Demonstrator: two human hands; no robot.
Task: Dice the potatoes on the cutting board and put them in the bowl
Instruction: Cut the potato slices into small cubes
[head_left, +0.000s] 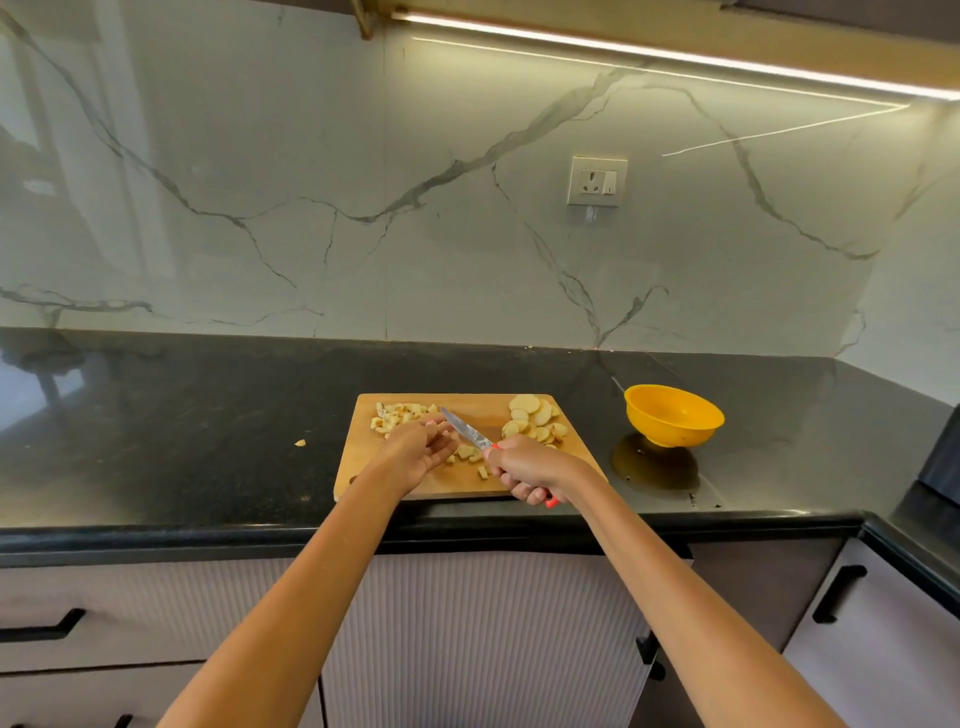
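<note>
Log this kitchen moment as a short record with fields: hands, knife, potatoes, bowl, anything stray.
left hand: left hand, fingers relaxed, over the cutting board
right hand: right hand grips the knife
diced pieces: diced potato at the board's far left
slices: uncut slices at the board's far right
bowl: yellow bowl right of the board, looks empty
stray: one potato piece on the counter

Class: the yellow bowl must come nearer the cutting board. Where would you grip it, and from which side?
Probably grip the yellow bowl at its rim, on the edge nearest the cutting board, coming from above. It tilts on the counter with its opening towards the camera and shows no handle, so the thin rim is the easiest hold.
</note>
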